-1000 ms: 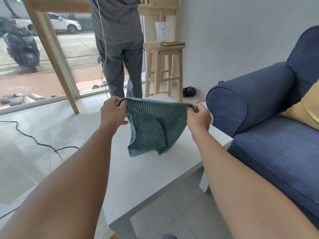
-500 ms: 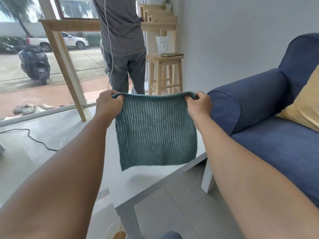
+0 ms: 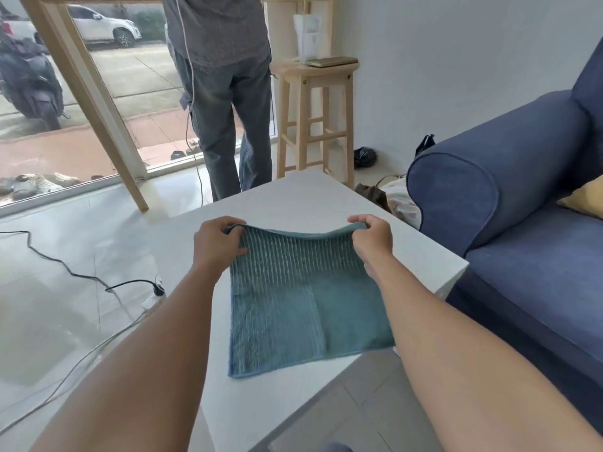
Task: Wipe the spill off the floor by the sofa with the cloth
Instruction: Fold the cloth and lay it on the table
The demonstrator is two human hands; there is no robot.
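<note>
Cloth (image 3: 303, 298): half a second ago hung upright, now I see it laid flat on the desk (image 3: 326, 203), far corners pinched in left hand (image 3: 217, 244) and right hand (image 3: 372, 238) fingers; probably folding next, no spill in view.

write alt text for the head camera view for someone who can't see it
Two bare hands, the left hand and the right hand, each pinch a top corner of a teal cloth spread over a white table. A blue sofa stands to the right, and another person stands by a wooden stool at the window.
</note>
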